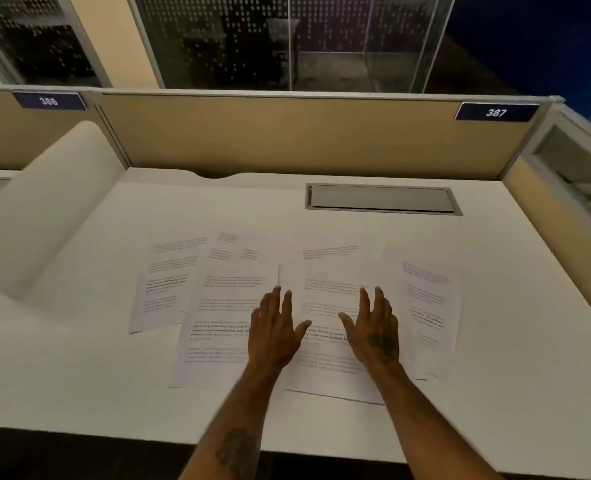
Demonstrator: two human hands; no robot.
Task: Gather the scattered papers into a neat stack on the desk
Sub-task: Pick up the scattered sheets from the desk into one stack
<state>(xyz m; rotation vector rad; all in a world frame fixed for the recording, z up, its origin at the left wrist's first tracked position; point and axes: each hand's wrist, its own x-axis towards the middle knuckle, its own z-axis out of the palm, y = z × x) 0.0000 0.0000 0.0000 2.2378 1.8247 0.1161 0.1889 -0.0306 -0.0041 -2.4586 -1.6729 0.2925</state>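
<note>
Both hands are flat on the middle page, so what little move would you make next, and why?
Probably slide the left hand out to the far-left sheet and draw it inward, while the right hand pins the middle page. The sheets lie fanned and only partly overlapping across the desk.

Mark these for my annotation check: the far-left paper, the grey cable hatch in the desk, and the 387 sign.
far-left paper (162,289), head view, middle of its printed face.
grey cable hatch (382,199), head view, centre of its lid.
387 sign (496,112), head view, on the digits.
</note>
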